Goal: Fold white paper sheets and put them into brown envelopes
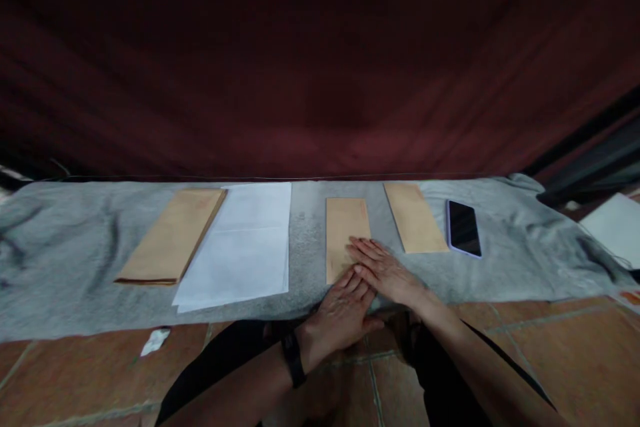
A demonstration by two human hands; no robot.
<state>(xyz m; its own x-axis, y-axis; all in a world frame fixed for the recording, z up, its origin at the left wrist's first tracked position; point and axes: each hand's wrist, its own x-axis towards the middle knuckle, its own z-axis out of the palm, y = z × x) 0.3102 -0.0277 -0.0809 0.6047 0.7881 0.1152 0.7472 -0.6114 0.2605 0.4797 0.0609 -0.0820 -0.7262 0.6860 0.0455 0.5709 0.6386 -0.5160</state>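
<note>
- Head view: one smooth, flat, rectangular tan paper envelope (pixel 335 240) lies lengthwise on the grey, fuzzy cloth (pixel 307 213), in front of the person.
- Two hands overlap at its near right corner: the left hand (pixel 345 310) and the right hand (pixel 390 275), fingers extended flat, slightly parted, pinching nothing.
- Left of it: one thick stack of tan paper envelopes (pixel 173 237), too tight to count, touching at least two creased white paper sheets (pixel 245 257).
- Right: another oblong tan paper envelope (pixel 416 219), then one black-screened phone in a lilac case (pixel 464 228).

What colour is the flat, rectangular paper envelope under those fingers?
The envelope is tan; see head view.
</note>
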